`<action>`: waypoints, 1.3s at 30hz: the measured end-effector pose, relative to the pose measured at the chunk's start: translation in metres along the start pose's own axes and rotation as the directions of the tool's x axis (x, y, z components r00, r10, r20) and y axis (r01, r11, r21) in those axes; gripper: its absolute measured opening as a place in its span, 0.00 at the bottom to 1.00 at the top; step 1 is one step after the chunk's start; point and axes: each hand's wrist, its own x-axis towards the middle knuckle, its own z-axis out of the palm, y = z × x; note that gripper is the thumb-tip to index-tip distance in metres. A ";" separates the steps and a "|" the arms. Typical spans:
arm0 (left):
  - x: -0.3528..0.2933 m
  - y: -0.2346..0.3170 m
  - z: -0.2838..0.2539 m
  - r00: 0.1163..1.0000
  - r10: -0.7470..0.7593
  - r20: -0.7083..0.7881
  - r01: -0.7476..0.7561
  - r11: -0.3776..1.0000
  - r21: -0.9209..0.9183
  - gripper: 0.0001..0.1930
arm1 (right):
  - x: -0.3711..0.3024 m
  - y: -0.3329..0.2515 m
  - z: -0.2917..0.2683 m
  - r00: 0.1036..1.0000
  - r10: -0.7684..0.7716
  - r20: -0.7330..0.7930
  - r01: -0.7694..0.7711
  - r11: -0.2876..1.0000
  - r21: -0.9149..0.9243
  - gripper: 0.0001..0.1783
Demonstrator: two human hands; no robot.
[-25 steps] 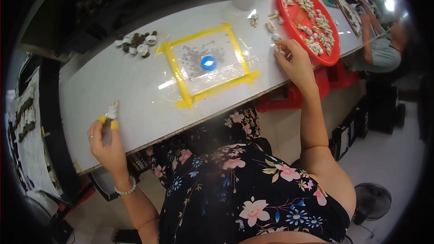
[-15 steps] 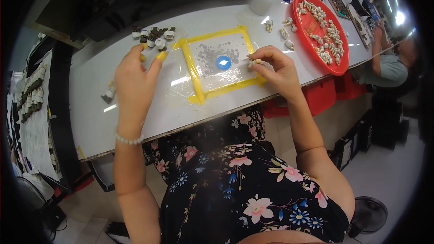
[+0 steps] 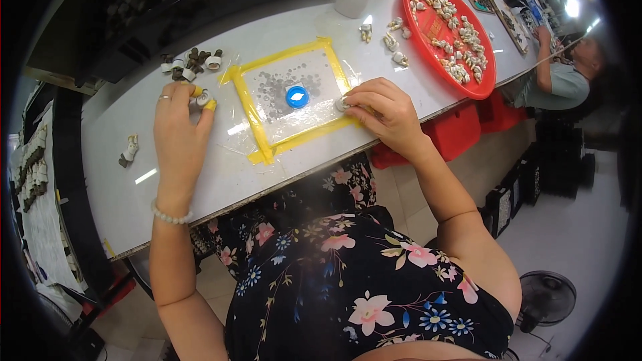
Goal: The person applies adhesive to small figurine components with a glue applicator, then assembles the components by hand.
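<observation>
Yellow tape wraps the fingertips of my left hand (image 3: 179, 120), which close around a small white-topped piece (image 3: 202, 99) at the left of the table. Just behind it lies a pile of white-and-dark-brown pieces (image 3: 194, 62). My right hand (image 3: 386, 112) pinches a small whitish figurine (image 3: 342, 103), mostly hidden by the fingers, at the right edge of a taped square. This square is a clear sheet (image 3: 314, 70) framed in yellow tape, speckled with grey spots. On it sits a round blue cap (image 3: 297, 97) with a white patch in its middle.
A red oval tray (image 3: 433, 67) of small whitish figurines stands at the right, with several loose figurines (image 3: 392, 41) beside it. One figurine (image 3: 129, 150) lies at the far left. A translucent bottle (image 3: 352, 1) stands at the back. Another person (image 3: 563, 83) sits far right.
The view has shifted, so the table sits further left. My left hand has taken hold of a piece by the pile. My right hand still pinches its figurine, now lower at the square's edge.
</observation>
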 end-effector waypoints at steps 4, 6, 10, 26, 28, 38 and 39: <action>-0.022 0.003 -0.007 0.982 -0.156 0.105 0.187 0.873 -0.451 0.13 | 0.009 -0.010 -0.005 0.995 0.054 0.086 -0.042 0.990 -0.136 0.14; -0.034 0.012 -0.005 0.971 -0.192 0.145 0.237 0.659 -0.714 0.14 | 0.011 -0.007 -0.006 0.990 -0.036 0.138 0.064 0.976 -0.208 0.16; -0.056 0.020 -0.003 0.920 -0.256 0.298 0.322 0.057 -0.945 0.16 | 0.028 -0.016 -0.002 0.991 0.022 0.135 -0.015 0.999 -0.048 0.16; -0.070 0.043 0.012 0.882 -0.218 0.418 0.358 -0.267 -0.895 0.18 | 0.071 -0.027 0.020 0.920 -0.157 0.358 0.218 0.966 -0.137 0.11; -0.069 0.049 0.012 0.881 -0.237 0.410 0.354 -0.243 -0.903 0.17 | 0.072 -0.029 0.020 0.912 -0.160 0.379 0.236 0.958 -0.165 0.11; -0.068 0.058 0.022 0.841 -0.310 0.443 0.374 -0.259 -0.891 0.15 | 0.061 -0.027 0.010 0.953 0.001 0.304 -0.036 0.993 0.110 0.13; -0.068 0.060 0.023 0.840 -0.314 0.442 0.371 -0.259 -0.891 0.15 | 0.059 -0.028 0.010 0.964 0.068 0.256 -0.125 0.968 0.217 0.14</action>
